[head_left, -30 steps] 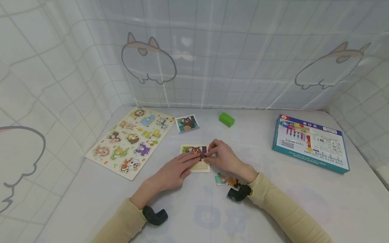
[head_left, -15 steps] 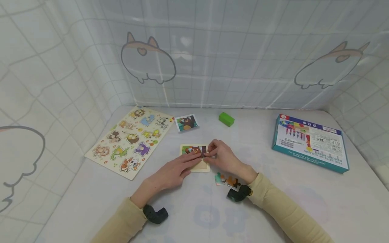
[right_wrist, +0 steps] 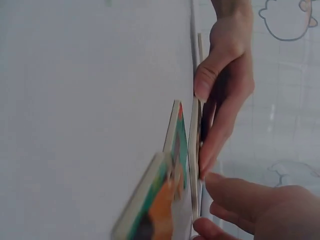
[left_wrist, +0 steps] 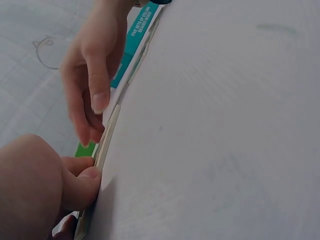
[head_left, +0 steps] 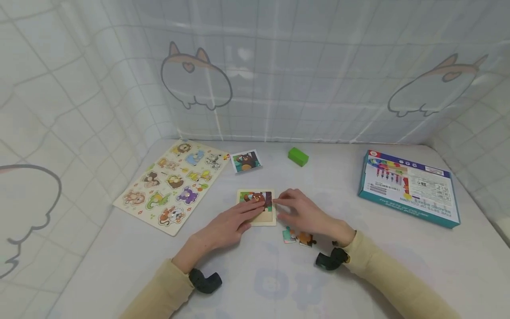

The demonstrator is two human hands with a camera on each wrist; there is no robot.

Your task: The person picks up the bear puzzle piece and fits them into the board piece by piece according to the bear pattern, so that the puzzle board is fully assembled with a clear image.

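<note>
A small wooden puzzle board (head_left: 263, 218) with a bear picture lies flat at mid-table, its lower part showing bare wood. My left hand (head_left: 223, 223) rests on it, fingers extended across the bear (head_left: 258, 196) and thumb at the near edge. At the right border is my right hand (head_left: 304, 212), its index fingertip right at the upper right piece (head_left: 268, 197) and the thumb apart, with nothing pinched. In the right wrist view, loose puzzle pieces (right_wrist: 155, 205) lie beside the board. In the head view, teal (head_left: 288, 235) and orange (head_left: 306, 239) pieces lie below my right hand.
A bear picture card (head_left: 245, 161) and a green block (head_left: 298, 156) lie farther back. An animal puzzle board (head_left: 175, 186) is at the left, a teal-edged box (head_left: 410, 188) at the right. Another dark piece (head_left: 335, 243) shows by my right wrist. Curtains rise behind the table.
My right hand has drawn back to the right and its fingers have loosened from the upper right piece, which stays on the board. The left hand keeps its place.
</note>
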